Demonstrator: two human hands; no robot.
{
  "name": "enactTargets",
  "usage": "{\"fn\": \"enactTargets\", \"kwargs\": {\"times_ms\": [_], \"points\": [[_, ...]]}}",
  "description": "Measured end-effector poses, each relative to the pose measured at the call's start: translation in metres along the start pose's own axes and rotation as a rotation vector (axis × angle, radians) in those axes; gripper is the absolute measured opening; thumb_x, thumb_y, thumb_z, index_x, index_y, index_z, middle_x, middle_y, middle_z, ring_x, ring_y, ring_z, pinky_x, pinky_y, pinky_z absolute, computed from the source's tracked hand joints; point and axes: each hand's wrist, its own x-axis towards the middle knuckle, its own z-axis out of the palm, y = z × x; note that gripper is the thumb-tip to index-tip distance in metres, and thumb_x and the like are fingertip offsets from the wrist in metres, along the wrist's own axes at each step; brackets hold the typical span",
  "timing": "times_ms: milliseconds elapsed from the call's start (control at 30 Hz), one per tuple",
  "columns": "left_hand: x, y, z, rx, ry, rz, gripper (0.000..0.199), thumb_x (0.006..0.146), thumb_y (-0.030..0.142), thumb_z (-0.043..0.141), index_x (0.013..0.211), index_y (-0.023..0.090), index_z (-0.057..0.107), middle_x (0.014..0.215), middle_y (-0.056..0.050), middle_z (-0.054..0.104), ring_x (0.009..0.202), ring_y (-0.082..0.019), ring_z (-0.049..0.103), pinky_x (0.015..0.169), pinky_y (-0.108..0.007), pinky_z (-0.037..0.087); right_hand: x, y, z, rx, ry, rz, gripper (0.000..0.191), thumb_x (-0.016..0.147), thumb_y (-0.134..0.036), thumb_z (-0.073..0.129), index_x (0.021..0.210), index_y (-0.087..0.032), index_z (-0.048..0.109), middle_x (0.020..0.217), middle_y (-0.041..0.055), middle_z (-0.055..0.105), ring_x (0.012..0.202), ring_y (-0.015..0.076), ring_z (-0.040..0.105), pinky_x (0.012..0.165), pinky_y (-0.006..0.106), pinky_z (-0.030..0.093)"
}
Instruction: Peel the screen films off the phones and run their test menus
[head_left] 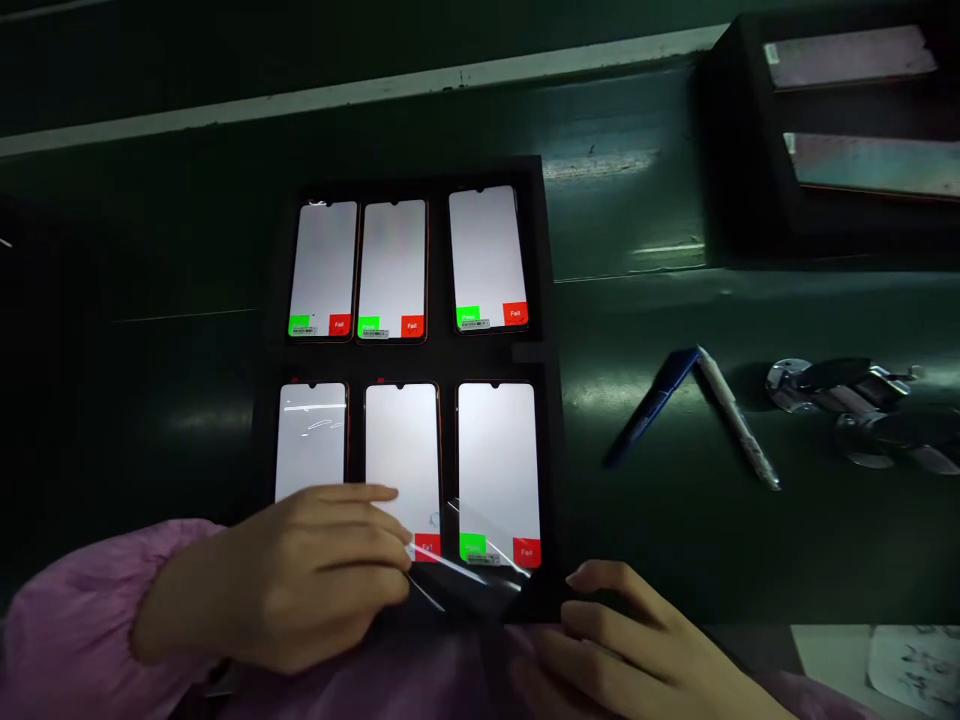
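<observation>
Six phones with lit white screens lie in two rows in a black tray (pixel 551 400). Red "Fail" boxes show on five of them, green boxes on four. My left hand (pixel 315 575) is closed over the front row, its thumb and finger pinching a clear film (pixel 469 580) near the bottom of the middle front phone (pixel 401 440). The film stretches right, across the lower part of the right front phone (pixel 497 450). At the tray's lower right edge my right hand (pixel 622 640) has its fingers curled and apart, close to the film, with nothing visible in it.
A blue pen-like item (pixel 651 405) and a whitish one (pixel 739 418) lie right of the tray on the green table (pixel 637 540). Shiny metal objects (pixel 840 385) are farther right. Another black tray (pixel 742 150) with phones (pixel 847 58) stands at the back right.
</observation>
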Motion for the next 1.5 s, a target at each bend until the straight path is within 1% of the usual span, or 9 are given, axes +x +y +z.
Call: {"fn": "enactTargets", "kwargs": {"times_ms": [133,400,467,567,667,800,1033,1367,1500], "points": [[0.004,-0.023,-0.017,0.059,0.014,-0.035,0.019,0.095,0.004,0.061,0.102,0.018,0.071,0.104,-0.001,0.080,0.107,-0.015,0.075,0.123,-0.038,0.045,0.007,0.008,0.000,-0.175,-0.036,0.011,0.033,0.107,-0.007,0.045,0.110,-0.018,0.076,0.095,-0.0029,0.077,0.088,0.0117,0.065,0.099,0.038,0.047],[0.013,-0.044,-0.017,0.087,0.032,-0.064,0.022,0.096,0.003,0.063,0.107,0.021,0.069,0.103,-0.001,0.074,0.101,-0.017,0.069,0.112,-0.047,0.045,0.009,0.019,0.001,-0.236,0.005,0.006,0.032,0.108,-0.007,0.043,0.108,-0.013,0.074,0.096,-0.0013,0.078,0.090,0.0108,0.065,0.099,0.037,0.047],[0.013,-0.048,-0.016,0.179,0.056,-0.101,0.023,0.097,0.006,0.063,0.115,0.020,0.068,0.105,-0.004,0.073,0.101,-0.019,0.068,0.108,-0.048,0.046,0.015,0.027,0.001,-0.264,0.010,-0.024,0.031,0.107,-0.007,0.043,0.105,-0.015,0.074,0.093,-0.0013,0.077,0.085,0.0120,0.064,0.096,0.038,0.047],[0.012,-0.056,-0.017,0.532,0.086,-0.289,0.025,0.102,0.020,0.062,0.125,0.016,0.068,0.106,-0.010,0.070,0.099,-0.028,0.065,0.092,-0.052,0.048,0.034,0.050,-0.001,-0.272,0.007,-0.022,0.026,0.103,-0.007,0.049,0.103,-0.019,0.071,0.087,-0.0013,0.074,0.077,0.0140,0.059,0.089,0.039,0.045],[0.011,-0.061,-0.017,0.807,0.074,-0.476,0.031,0.105,0.033,0.058,0.126,0.016,0.072,0.110,-0.016,0.068,0.102,-0.037,0.061,0.084,-0.055,0.044,0.061,0.079,-0.002,-0.396,0.058,0.119,0.013,0.102,-0.012,0.057,0.099,-0.021,0.065,0.094,0.0018,0.075,0.081,0.0180,0.056,0.079,0.038,0.038],[0.011,-0.061,-0.014,0.767,0.077,-0.520,0.030,0.107,0.036,0.054,0.117,0.020,0.077,0.118,-0.016,0.067,0.111,-0.039,0.057,0.085,-0.056,0.040,0.086,0.100,0.002,-0.546,0.114,0.335,0.013,0.108,-0.026,0.049,0.101,-0.021,0.059,0.086,0.0036,0.075,0.085,0.0232,0.058,0.079,0.040,0.032],[0.014,-0.061,-0.011,0.673,0.105,-0.592,0.030,0.104,0.040,0.057,0.119,0.024,0.078,0.124,-0.015,0.066,0.120,-0.041,0.056,0.093,-0.058,0.038,0.091,0.097,0.006,-0.308,0.246,0.473,0.012,0.106,-0.031,0.048,0.109,-0.023,0.057,0.096,0.0060,0.077,0.095,0.0272,0.068,0.087,0.045,0.040],[0.020,-0.059,-0.009,0.575,0.262,-0.501,0.017,0.100,0.028,0.063,0.092,0.028,0.078,0.105,-0.006,0.075,0.114,-0.033,0.062,0.098,-0.057,0.038,0.086,0.098,0.010,-0.280,0.270,0.516,0.011,0.104,-0.033,0.048,0.107,-0.025,0.055,0.099,0.0063,0.078,0.101,0.0290,0.070,0.092,0.051,0.041],[0.017,-0.036,-0.003,0.429,0.100,-0.260,0.014,0.101,0.020,0.063,0.097,0.025,0.075,0.090,0.002,0.076,0.095,-0.023,0.070,0.106,-0.054,0.036,0.084,0.098,0.009,-0.271,0.273,0.530,0.009,0.105,-0.033,0.048,0.108,-0.026,0.055,0.100,0.0046,0.077,0.091,0.0258,0.071,0.094,0.051,0.043]]}}
